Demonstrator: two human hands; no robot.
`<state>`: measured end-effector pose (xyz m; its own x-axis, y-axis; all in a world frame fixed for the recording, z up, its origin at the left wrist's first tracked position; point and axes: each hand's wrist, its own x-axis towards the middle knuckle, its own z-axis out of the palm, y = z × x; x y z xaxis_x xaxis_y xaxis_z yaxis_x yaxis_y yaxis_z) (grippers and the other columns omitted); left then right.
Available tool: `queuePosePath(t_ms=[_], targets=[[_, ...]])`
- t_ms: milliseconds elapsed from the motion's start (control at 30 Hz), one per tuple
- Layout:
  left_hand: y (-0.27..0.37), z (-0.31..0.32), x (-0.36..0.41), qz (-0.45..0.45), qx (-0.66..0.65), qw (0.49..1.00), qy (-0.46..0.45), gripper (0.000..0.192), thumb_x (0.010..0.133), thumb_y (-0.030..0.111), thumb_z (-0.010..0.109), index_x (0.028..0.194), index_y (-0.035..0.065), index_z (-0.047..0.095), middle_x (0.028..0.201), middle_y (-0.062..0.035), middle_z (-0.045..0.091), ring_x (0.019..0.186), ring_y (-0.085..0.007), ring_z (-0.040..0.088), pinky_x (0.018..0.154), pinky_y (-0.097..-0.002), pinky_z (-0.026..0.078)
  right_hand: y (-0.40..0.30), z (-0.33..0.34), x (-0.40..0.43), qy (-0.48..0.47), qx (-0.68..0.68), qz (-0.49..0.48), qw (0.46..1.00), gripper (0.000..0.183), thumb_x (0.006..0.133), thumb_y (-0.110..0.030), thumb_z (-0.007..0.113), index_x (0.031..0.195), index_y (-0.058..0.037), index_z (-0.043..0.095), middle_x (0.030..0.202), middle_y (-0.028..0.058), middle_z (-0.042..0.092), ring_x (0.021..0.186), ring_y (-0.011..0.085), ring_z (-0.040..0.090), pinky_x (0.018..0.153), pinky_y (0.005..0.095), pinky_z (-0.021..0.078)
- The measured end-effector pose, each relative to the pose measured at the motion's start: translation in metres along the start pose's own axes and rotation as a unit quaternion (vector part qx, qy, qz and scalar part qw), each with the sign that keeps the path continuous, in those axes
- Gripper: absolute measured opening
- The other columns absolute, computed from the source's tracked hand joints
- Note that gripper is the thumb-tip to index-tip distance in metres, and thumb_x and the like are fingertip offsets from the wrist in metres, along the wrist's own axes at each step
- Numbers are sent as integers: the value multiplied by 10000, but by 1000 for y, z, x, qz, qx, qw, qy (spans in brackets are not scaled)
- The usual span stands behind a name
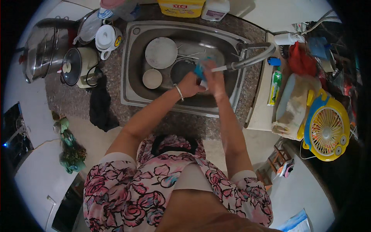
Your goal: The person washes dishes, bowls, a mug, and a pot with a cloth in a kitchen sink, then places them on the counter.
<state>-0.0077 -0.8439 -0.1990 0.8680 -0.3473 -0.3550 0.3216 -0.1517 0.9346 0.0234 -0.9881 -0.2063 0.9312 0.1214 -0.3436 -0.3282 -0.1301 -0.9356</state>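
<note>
Both my hands are over a stainless steel sink (125, 87). My left hand (189, 85), with a bracelet at the wrist, grips a small white object (204, 84), mostly covered by fingers. Blurred by motion, my right hand (215, 80) holds a blue cloth or sponge (199, 71) against it. A faucet (252, 61) reaches over the sink, its white tip close to my right hand. Left of the hands lie a white plate (161, 52) and a small pale bowl (152, 79). Several thin sticks, apparently chopsticks (188, 57), rest beside a dark round vessel (180, 69).
On the left counter stand a lidded electric cooker (72, 66), a white lidded mug (105, 37), a steel steamer pot (40, 52) and a black cloth (100, 104). Behind the sink are a yellow jug (181, 8) and white bottle (215, 10). A yellow-blue fan (326, 132) stands right.
</note>
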Motion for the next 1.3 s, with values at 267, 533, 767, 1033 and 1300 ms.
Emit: queuePosePath(t_ms=[267, 533, 767, 1033, 1300], targets=[[21, 14, -5, 115, -186, 975, -26, 295, 744, 5, 602, 1028, 0, 523, 926, -31, 567, 850, -104, 525, 726, -251, 442, 11, 0, 1, 60, 464, 215, 857, 368, 887, -335, 334, 1061, -57, 501, 974, 72, 572, 894, 225, 576, 751, 384, 479], [11, 24, 23, -16, -239, 933, 267, 224, 810, 147, 556, 964, -15, 566, 818, -44, 599, 715, -97, 532, 613, -254, 438, 20, 62, -43, 220, 103, -2, 970, 368, 869, -183, 405, 1189, -1, 398, 1238, 210, 364, 1193, 329, 313, 956, 404, 289], [3, 13, 22, -83, -384, 909, 142, 225, 820, 171, 558, 963, -4, 564, 834, -28, 583, 717, -83, 515, 606, -245, 423, 56, 14, 18, 155, 39, 107, 981, 266, 844, -148, 428, 1046, 16, 482, 1059, 202, 495, 1018, 302, 473, 848, 419, 376], [-32, 17, 13, -67, -340, 923, 169, 199, 832, 139, 534, 997, 28, 545, 858, -32, 573, 751, -106, 546, 619, -263, 452, 9, 34, -25, 167, -41, 100, 980, 254, 801, -157, 484, 953, 37, 542, 840, 173, 570, 768, 253, 550, 661, 375, 432], [-24, 9, 8, -71, -374, 922, 78, 185, 832, 102, 523, 1006, 40, 538, 868, -23, 569, 697, -94, 532, 570, -228, 425, 62, 5, 20, 57, -65, -12, 996, 298, 838, -251, 496, 999, -6, 549, 971, 94, 568, 910, 192, 536, 764, 317, 424]])
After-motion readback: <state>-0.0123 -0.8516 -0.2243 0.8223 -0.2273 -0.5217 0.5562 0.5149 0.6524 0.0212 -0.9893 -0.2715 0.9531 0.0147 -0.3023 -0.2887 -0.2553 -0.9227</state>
